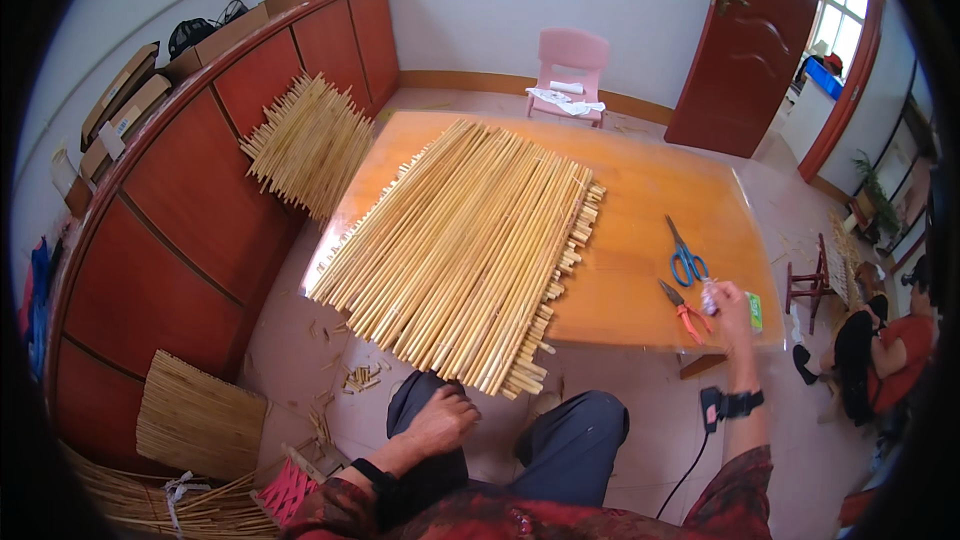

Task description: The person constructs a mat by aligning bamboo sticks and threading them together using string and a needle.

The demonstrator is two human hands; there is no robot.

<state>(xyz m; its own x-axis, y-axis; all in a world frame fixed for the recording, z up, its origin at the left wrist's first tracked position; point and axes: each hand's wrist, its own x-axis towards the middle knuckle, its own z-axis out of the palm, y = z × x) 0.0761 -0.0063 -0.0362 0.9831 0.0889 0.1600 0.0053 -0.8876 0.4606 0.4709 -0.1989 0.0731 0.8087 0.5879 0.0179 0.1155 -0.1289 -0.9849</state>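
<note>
— How is the room?
— The walls (480, 0) are pale, the floor (655, 390) is pinkish, and a red-brown cabinet (170, 210) lines the left side.
— And the light?
— A window (853, 2) is bright beyond the open door (745, 60).

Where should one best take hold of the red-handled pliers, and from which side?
Best by the red handles, probably from the near side of the orange-brown table: the pliers lie with jaws pointing away and handles toward the near edge. The right hand is nearest, just right of them, but it seems to hold a small pale object, likely to be put down first.
</note>
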